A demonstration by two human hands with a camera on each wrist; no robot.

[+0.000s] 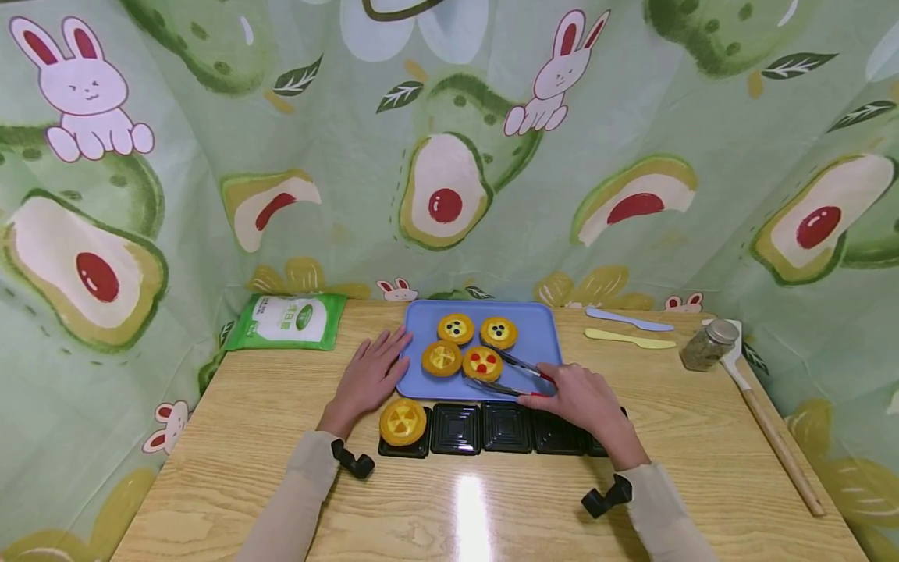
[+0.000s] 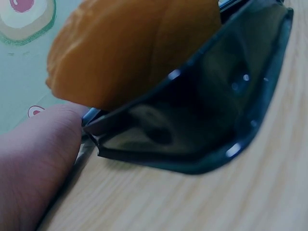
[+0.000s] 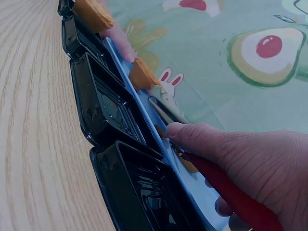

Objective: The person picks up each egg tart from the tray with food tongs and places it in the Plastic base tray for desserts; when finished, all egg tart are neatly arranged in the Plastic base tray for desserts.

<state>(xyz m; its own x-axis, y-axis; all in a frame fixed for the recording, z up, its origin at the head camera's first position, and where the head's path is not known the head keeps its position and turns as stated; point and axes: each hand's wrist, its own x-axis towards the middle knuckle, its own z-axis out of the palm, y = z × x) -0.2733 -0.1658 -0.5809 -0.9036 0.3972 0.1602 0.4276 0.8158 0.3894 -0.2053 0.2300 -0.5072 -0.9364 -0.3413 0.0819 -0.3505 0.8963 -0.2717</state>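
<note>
My left hand (image 1: 368,378) lies with straight fingers at the left rim of the blue tray (image 1: 534,324). In my right hand (image 1: 576,396) I grip red-handled metal tongs (image 1: 523,365), their arms spread. The tong tips stand on either side of a tart with red fruit (image 1: 482,364) on the tray. Beside it sit a tart with yellow wedges (image 1: 442,358) and two blueberry-topped tarts (image 1: 455,329). Another wedge-topped tart (image 1: 403,422) rests in the leftmost black plastic cup (image 1: 403,450), close to my left wrist.
Several more black square cups (image 1: 507,428) line the tray's front. Behind on the left lies a green-and-white packet (image 1: 288,321). To the right are a blue knife (image 1: 628,318), a yellow knife (image 1: 628,338), a glass jar (image 1: 705,347) and a long wooden-handled spatula (image 1: 772,437).
</note>
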